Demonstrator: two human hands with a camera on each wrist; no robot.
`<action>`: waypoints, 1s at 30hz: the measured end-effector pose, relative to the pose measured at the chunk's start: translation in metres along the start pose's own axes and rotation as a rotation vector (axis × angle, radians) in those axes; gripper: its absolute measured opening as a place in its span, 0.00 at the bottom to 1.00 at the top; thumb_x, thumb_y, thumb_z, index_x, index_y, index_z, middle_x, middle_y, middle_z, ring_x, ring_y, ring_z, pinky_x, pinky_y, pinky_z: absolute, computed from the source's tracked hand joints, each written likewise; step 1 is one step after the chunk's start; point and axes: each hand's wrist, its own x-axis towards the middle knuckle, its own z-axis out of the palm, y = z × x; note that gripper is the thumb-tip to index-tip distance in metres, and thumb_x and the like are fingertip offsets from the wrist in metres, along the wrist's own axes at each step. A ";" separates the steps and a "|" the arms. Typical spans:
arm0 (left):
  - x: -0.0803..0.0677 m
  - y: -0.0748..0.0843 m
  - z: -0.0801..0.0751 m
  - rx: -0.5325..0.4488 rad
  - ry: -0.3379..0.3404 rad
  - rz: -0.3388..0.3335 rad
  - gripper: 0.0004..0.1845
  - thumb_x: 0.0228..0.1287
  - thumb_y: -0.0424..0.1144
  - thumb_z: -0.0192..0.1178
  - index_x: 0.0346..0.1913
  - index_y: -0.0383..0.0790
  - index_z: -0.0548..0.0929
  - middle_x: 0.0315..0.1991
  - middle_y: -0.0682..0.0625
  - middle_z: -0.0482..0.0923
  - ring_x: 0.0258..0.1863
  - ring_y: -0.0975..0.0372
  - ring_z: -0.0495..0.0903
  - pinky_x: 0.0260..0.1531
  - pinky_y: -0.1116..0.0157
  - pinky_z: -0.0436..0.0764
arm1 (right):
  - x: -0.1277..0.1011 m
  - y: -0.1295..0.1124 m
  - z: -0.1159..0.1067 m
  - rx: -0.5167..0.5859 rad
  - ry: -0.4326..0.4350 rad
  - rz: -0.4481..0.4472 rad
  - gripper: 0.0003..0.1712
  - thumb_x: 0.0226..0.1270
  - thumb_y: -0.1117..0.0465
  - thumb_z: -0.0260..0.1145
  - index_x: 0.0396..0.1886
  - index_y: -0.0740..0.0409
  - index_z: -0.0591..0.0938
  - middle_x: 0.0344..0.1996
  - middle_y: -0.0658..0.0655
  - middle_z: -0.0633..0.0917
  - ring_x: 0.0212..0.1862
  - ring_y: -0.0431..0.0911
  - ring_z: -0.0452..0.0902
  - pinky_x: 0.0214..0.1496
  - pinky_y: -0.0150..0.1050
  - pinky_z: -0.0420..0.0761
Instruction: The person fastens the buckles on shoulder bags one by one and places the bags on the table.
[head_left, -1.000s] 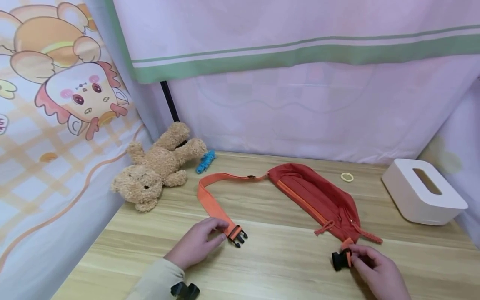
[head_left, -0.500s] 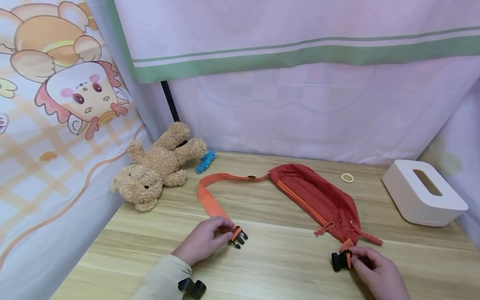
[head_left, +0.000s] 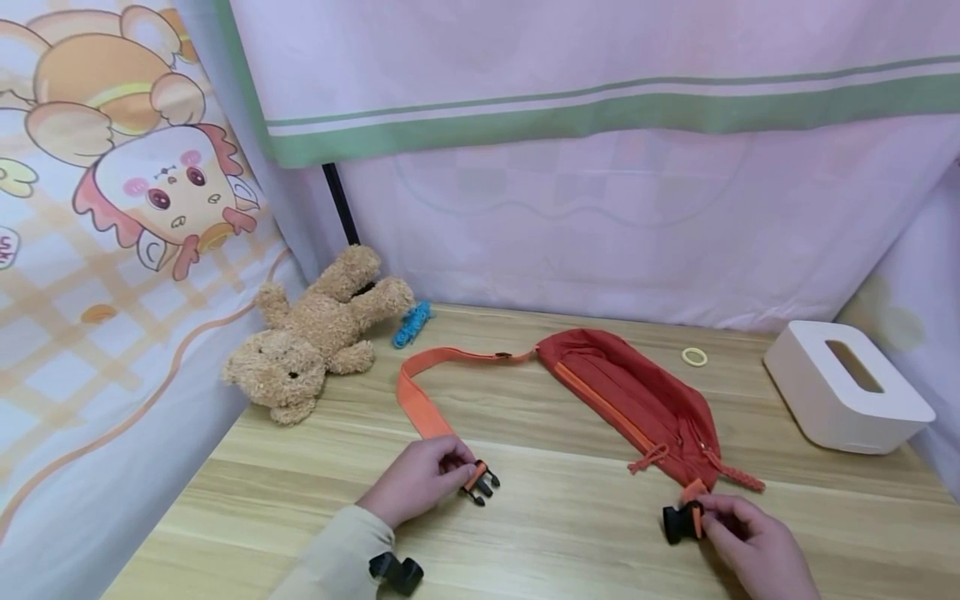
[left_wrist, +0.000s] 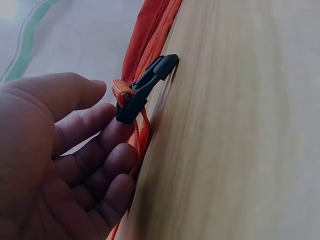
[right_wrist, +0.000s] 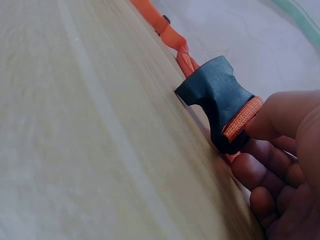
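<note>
1. The waist bag lies flat on the tabletop, a red pouch with its long axis running from far-centre to near-right. Its orange strap leaves the far end of the pouch, runs left, then curves toward the near edge.
2. The pronged buckle half ends that strap near the tabletop's centre, prongs pointing right toward the other half. In the left wrist view it sits on edge, its tip touching the wood.
3. The socket buckle half sits at the pouch's near-right end on a short orange tab, its open end facing left. The two halves are well apart and unjoined.
4. The left hand lies low on the tabletop, knuckles up, wrist toward the near edge; its thumb and curled fingers pinch the strap just behind the pronged buckle half.
5. The right hand reaches in from the near-right corner, fingers curled, pinching the webbing end of the socket buckle half.
6. A teddy bear lies at far left, a blue item just beside it.
7. A yellow ring lies behind the pouch; a white tissue box stands at far right.
</note>
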 end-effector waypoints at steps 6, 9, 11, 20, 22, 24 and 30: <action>0.002 0.002 0.002 0.009 0.001 -0.029 0.02 0.69 0.45 0.65 0.40 0.53 0.85 0.33 0.62 0.81 0.33 0.68 0.78 0.35 0.67 0.79 | 0.001 0.000 0.000 0.001 -0.008 0.023 0.19 0.69 0.54 0.68 0.54 0.58 0.85 0.54 0.61 0.85 0.47 0.44 0.78 0.40 0.31 0.78; 0.003 0.002 0.002 0.000 -0.003 -0.038 0.02 0.68 0.42 0.66 0.40 0.51 0.85 0.33 0.61 0.81 0.33 0.67 0.78 0.35 0.67 0.79 | 0.000 0.000 0.000 0.013 -0.003 0.024 0.19 0.69 0.54 0.68 0.54 0.59 0.85 0.54 0.61 0.85 0.45 0.41 0.79 0.39 0.31 0.78; 0.003 0.002 0.002 -0.008 -0.007 -0.042 0.02 0.68 0.41 0.66 0.40 0.51 0.84 0.33 0.61 0.81 0.33 0.67 0.78 0.35 0.68 0.79 | 0.000 0.000 0.000 0.018 0.004 0.021 0.18 0.69 0.55 0.68 0.54 0.59 0.85 0.53 0.60 0.85 0.44 0.39 0.78 0.39 0.30 0.79; 0.004 0.003 0.002 -0.071 -0.024 -0.060 0.02 0.68 0.38 0.66 0.40 0.49 0.85 0.34 0.59 0.81 0.35 0.66 0.80 0.36 0.68 0.80 | 0.001 0.001 0.001 0.077 0.056 0.083 0.16 0.67 0.59 0.69 0.51 0.62 0.85 0.42 0.55 0.87 0.36 0.41 0.76 0.33 0.32 0.78; 0.004 0.003 0.002 -0.084 -0.026 -0.062 0.03 0.68 0.37 0.65 0.41 0.48 0.85 0.34 0.59 0.81 0.35 0.65 0.79 0.35 0.68 0.80 | 0.000 0.001 0.002 0.084 0.073 0.088 0.15 0.66 0.60 0.68 0.50 0.62 0.85 0.40 0.55 0.87 0.35 0.41 0.75 0.32 0.32 0.78; 0.003 0.003 0.002 -0.086 -0.027 -0.055 0.03 0.67 0.36 0.65 0.41 0.47 0.86 0.34 0.58 0.81 0.34 0.65 0.79 0.35 0.69 0.80 | 0.000 0.001 0.002 0.092 0.082 0.086 0.15 0.66 0.61 0.68 0.50 0.63 0.85 0.39 0.55 0.87 0.34 0.41 0.75 0.32 0.32 0.78; 0.003 0.002 0.003 -0.063 -0.019 -0.030 0.05 0.66 0.34 0.65 0.42 0.45 0.86 0.33 0.58 0.81 0.33 0.66 0.78 0.33 0.69 0.79 | 0.000 -0.001 0.003 0.105 0.087 0.082 0.15 0.66 0.61 0.68 0.50 0.63 0.84 0.39 0.55 0.87 0.34 0.40 0.75 0.32 0.32 0.78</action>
